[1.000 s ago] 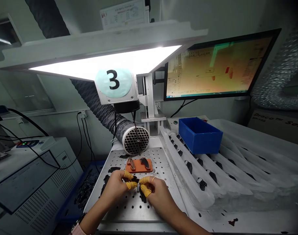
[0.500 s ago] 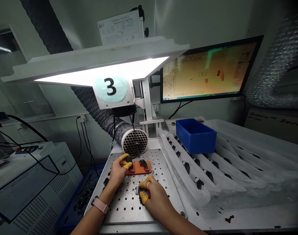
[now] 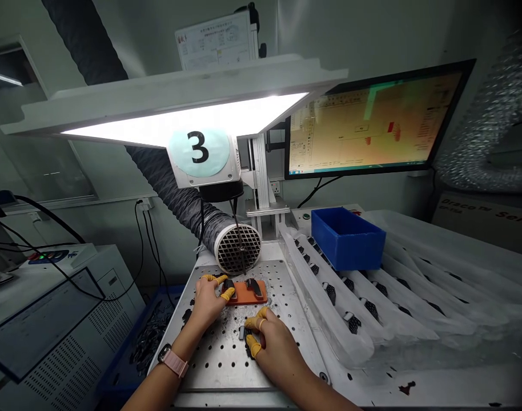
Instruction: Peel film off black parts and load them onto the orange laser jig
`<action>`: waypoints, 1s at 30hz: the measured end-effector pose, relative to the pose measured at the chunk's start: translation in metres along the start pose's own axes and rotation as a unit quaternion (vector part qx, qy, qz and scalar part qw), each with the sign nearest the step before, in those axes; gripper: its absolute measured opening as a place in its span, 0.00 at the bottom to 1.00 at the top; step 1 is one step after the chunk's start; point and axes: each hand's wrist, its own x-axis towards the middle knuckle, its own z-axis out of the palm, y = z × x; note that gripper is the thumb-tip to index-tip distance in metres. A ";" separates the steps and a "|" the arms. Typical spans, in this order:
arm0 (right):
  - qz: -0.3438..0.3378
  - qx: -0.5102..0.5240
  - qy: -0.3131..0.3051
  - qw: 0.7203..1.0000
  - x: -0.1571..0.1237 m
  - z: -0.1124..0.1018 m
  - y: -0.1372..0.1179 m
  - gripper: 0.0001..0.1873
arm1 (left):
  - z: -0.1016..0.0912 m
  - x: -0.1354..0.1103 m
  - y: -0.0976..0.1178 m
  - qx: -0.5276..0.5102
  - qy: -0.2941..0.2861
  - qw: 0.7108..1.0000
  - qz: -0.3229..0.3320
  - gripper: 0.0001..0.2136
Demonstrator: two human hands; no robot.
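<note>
left hand (image 3: 210,294) now up at block's (image 3: 241,294) left edge, fingers about black part (image 3: 228,283), grip unclear. right hand (image 3: 272,339) pinches grey part (image 3: 242,332) above plate's (image 3: 227,377) near edge.

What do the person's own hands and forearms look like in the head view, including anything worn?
The left hand and right hand both wear yellow finger covers on the thumb and at least one finger. A dark-faced watch with a pink strap circles the left wrist. No sleeves show on either forearm.
</note>
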 end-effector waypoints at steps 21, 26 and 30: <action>-0.002 -0.009 0.012 1.000 0.000 0.002 0.000 0.13 | 0.006 -0.025 0.015 0.127 0.029 0.991 -0.002 0.21; 0.000 -0.009 0.009 1.000 0.000 0.001 -0.002 0.13 | 0.001 -0.029 0.019 0.177 0.045 0.983 0.024 0.19; -0.002 -0.012 0.010 1.000 0.000 0.001 -0.003 0.12 | -0.001 -0.032 0.023 0.218 0.055 0.972 0.067 0.18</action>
